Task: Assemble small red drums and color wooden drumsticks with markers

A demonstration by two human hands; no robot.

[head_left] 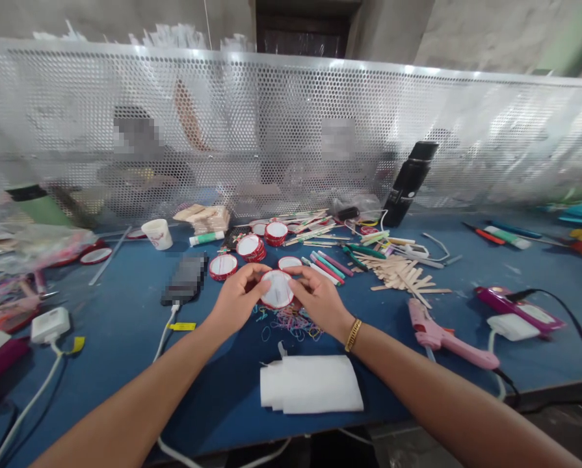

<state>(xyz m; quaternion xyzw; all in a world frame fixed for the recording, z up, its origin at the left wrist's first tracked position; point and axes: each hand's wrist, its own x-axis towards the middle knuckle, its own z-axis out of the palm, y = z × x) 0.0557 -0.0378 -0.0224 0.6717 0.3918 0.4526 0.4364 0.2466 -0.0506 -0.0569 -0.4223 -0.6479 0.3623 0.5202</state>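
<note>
Fingers of the left hand [237,299] and right hand [322,300] pinch opposite edges of a round, red-rimmed white disc [277,290], midway between them, beyond the folded white cloth [315,385].

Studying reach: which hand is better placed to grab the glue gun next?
Likely the right hand: the pink glue gun lies on that side, nearer to it than to the left hand.

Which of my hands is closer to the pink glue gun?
Right. Your right hand is to the left of the pink glue gun, apart from it; your left hand is farther left, across the red-rimmed white disc that both hands hold.
</note>
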